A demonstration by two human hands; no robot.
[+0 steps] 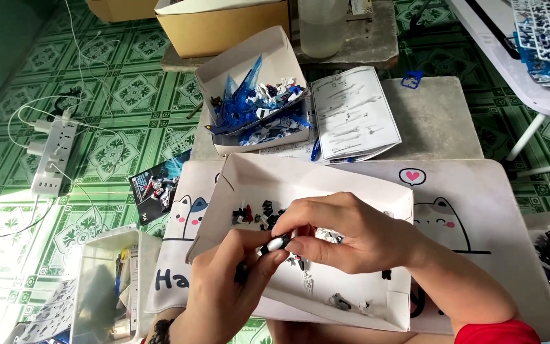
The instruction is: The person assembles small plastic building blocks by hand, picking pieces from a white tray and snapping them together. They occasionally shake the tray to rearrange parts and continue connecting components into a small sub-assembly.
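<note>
Mid-assembly over white tray (pixel 249 175) near bench front edge: left hand (pixel 221 290) and right hand (pixel 345 232) both pinching small model part (pixel 277 243); pressing together calls for careful alignment.

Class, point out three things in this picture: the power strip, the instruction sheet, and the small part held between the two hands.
Power strip (pixel 53 153), head view, middle of its white body.
Instruction sheet (pixel 353 114), head view, centre of the page.
Small part (pixel 276 243), head view, its white middle between the fingertips.

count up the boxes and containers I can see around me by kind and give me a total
White paper trays: 2
Brown cardboard boxes: 2
Clear plastic bin: 1
Clear plastic cup: 1
Total: 6
</note>
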